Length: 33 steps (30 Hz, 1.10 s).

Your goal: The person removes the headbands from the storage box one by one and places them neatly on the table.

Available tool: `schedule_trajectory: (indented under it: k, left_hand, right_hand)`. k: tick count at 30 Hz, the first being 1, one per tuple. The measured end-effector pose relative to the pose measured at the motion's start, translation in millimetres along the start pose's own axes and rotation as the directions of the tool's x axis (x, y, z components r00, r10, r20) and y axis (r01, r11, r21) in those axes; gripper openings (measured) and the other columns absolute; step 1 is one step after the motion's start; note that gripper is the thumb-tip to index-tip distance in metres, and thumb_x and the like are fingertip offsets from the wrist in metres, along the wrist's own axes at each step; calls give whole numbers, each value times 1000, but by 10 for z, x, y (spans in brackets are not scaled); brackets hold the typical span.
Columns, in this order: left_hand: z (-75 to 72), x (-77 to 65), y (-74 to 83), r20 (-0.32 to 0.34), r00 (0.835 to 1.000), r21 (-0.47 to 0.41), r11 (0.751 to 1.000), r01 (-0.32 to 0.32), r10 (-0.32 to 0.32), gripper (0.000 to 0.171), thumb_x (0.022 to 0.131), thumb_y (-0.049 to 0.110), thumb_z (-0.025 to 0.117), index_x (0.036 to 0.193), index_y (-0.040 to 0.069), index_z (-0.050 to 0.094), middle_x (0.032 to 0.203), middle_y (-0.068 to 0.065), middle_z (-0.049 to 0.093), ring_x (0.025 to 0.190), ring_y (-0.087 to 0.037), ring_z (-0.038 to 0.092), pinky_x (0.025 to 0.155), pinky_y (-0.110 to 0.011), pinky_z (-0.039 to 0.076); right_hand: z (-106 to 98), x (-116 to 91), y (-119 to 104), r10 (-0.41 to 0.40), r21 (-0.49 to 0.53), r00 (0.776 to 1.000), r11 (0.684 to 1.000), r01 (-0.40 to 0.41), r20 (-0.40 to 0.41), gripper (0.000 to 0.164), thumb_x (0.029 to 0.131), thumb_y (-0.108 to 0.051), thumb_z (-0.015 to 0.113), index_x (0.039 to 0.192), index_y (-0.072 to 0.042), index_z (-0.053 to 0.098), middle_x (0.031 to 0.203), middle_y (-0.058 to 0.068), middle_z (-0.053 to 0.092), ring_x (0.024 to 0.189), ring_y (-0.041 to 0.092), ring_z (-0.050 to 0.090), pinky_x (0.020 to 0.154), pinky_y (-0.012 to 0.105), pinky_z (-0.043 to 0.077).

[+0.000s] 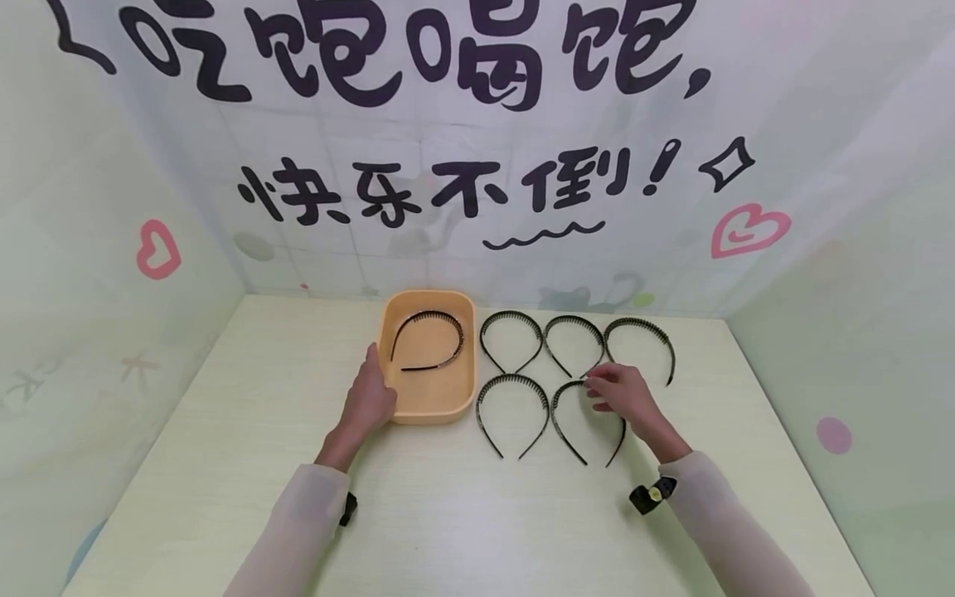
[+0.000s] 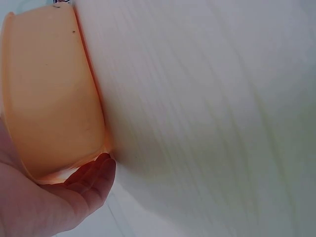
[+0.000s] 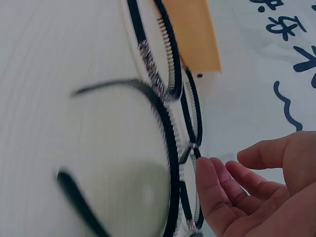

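On the left, an orange plastic box point(image 1: 430, 416) stands on the table with one black toothed headband point(image 1: 462, 338) inside. My left hand point(image 1: 369, 396) holds this box by its near left side, thumb at the rim and fingers point(image 2: 94, 180) curled around the lower outer edge. To the right, my right hand point(image 1: 627, 396) hovers at the top of the near right headband point(image 1: 556, 414), fingertips close to its toothed arch. In the right wrist view the thumb and fingers stand apart with nothing between them. Beside that band lies another headband point(image 1: 478, 406), nearer the box.
Behind these, three more black headbands lie in a row: a left one point(image 1: 482, 332), a middle one point(image 1: 547, 336) and a right one point(image 1: 673, 352). A printed white curtain point(image 1: 418, 249) hangs at the table's back edge and along both sides.
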<state>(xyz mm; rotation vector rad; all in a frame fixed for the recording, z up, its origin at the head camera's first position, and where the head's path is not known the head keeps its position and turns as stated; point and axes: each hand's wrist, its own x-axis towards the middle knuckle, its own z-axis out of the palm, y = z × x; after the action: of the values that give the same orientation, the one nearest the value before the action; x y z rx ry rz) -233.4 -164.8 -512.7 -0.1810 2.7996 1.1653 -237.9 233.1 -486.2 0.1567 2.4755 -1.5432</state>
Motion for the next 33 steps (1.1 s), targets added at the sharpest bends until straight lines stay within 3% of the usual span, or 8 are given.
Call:
schedule_trajectory:
  k: [6,13,18,24,33]
  left_hand:
    - [2,2,22,0,1000,4,1000,11,-11,81,88,-6,41,157,-2,-2,153,-34,27,134,-46,41,104,-57,40]
    - [1,5,19,10,1000,14,1000,6,-6,82,88,-6,40,156,-3,-4,155,-35,24,135,-46,40,103,-57,41]
    - [-1,10,13,10,1000,7,1000,7,-7,83,87,-6,40,156,-2,-5,155,-35,24,135,-46,40,103,-57,41]
    - [5,7,15,7,1000,2,1000,4,-4,83,87,-6,41,157,-3,-4,154,-35,25,134,-47,41,102,-57,42]
    - [-4,10,22,15,1000,2,1000,17,-17,82,88,-7,39,156,-3,-5,155,-35,23,135,-47,40,103,-57,41]
  right_hand:
    - [211,69,-152,-1,100,999,995,-4,50,35,99,-12,56,128,9,57,119,27,65,102,31,68,80,36,58]
    - [454,115,-396,3,214,995,977,-23,98,38,99,-11,57,132,8,55,117,22,67,103,31,68,87,44,56]
    - [665,159,-549,-29,279,987,960,-17,159,39,100,-11,55,133,8,53,120,23,65,104,29,67,87,40,57]
    - [921,197,-733,-58,345,975,939,-20,215,41,99,-8,54,136,8,51,128,26,60,114,36,63,89,38,56]
    - [1234,256,-967,-84,387,957,922,-31,277,41,98,-6,56,135,9,51,133,28,58,98,18,67,86,31,56]
